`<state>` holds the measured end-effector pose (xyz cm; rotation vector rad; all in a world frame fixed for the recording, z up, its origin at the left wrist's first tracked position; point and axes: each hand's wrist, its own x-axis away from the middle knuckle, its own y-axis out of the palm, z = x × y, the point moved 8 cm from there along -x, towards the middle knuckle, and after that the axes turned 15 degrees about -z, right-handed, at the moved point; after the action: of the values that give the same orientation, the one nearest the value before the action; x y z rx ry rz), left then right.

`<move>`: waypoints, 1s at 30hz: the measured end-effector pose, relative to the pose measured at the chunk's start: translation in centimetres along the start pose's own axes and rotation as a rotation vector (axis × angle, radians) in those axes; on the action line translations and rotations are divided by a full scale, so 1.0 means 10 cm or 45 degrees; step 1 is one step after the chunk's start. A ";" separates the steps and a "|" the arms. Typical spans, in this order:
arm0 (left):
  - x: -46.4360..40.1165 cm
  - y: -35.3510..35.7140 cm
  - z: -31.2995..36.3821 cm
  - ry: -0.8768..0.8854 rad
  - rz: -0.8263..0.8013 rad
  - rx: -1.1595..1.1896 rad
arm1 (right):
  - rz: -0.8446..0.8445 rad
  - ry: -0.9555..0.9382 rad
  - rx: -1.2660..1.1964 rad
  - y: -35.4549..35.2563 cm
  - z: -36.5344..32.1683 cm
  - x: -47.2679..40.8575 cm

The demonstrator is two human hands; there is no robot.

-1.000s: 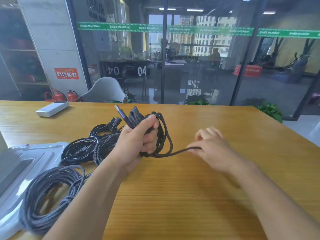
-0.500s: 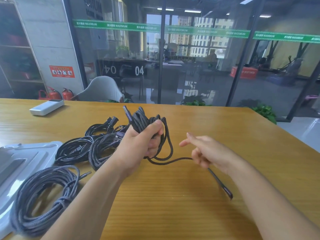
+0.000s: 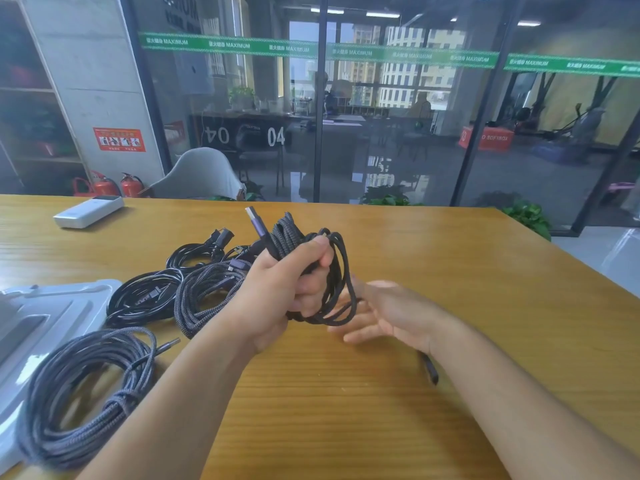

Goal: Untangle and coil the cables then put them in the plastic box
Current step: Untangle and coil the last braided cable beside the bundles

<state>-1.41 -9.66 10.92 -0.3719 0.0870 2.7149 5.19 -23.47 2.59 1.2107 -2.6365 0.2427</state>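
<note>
Left hand point(image 3: 277, 292) grips one cable coil point(image 3: 325, 271) — perhaps four coils point(image 3: 145, 299) on table point(image 3: 450, 258).

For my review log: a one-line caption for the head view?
Left hand grips a braided cable bundle above the table; right hand open beside it.

Bright, even daylight through the glass wall point(image 3: 398, 116), soft shadows, edges bowed (wide lens), right hand point(image 3: 384, 313) motion-blurred.
</note>
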 end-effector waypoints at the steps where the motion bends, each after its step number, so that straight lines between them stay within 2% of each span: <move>1: 0.00 0.02 -0.02 -0.034 -0.022 0.002 | 0.137 -0.069 0.000 -0.12 -0.04 0.00; 3: 0.00 0.06 -0.05 -0.091 -0.090 -0.004 | 0.377 -0.246 -0.128 -0.31 -0.15 0.06; 4: -0.01 0.09 -0.08 -0.119 -0.119 -0.018 | 0.444 -0.348 -0.296 -0.36 -0.20 0.10; 6: -0.02 0.15 -0.14 -0.173 -0.130 -0.053 | 0.395 -0.575 -0.552 -0.29 -0.34 0.18; 7: -0.03 0.19 -0.16 -0.192 -0.121 -0.058 | 0.321 -0.671 -0.554 -0.20 -0.43 0.22; 9: -0.03 0.25 -0.17 -0.195 -0.081 -0.037 | 0.285 -0.767 -0.263 0.04 -0.56 0.30; 11: -0.04 0.28 -0.17 -0.167 -0.029 0.015 | 0.371 -0.759 0.109 0.28 -0.59 0.30; 13: -0.05 0.29 -0.18 -0.163 -0.023 0.072 | 0.452 -0.768 0.285 0.35 -0.56 0.24; 18: -0.04 0.33 -0.25 -0.230 -0.248 0.155 | 0.341 -0.936 0.306 0.33 -0.60 0.23; 22: -0.02 0.41 -0.33 -0.271 -0.465 0.181 | 0.298 -0.948 0.283 0.34 -0.62 0.26; 26: -0.03 0.31 -0.31 -0.345 -0.278 0.087 | 0.481 -0.989 0.289 0.35 -0.63 0.32; 30: -0.03 0.14 -0.21 -0.249 0.164 -0.215 | 0.615 -0.929 0.226 0.30 -0.64 0.29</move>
<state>-1.15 -11.29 9.01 -0.1504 -0.1801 2.8792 1.96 -22.08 9.32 0.7708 -3.6013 0.1262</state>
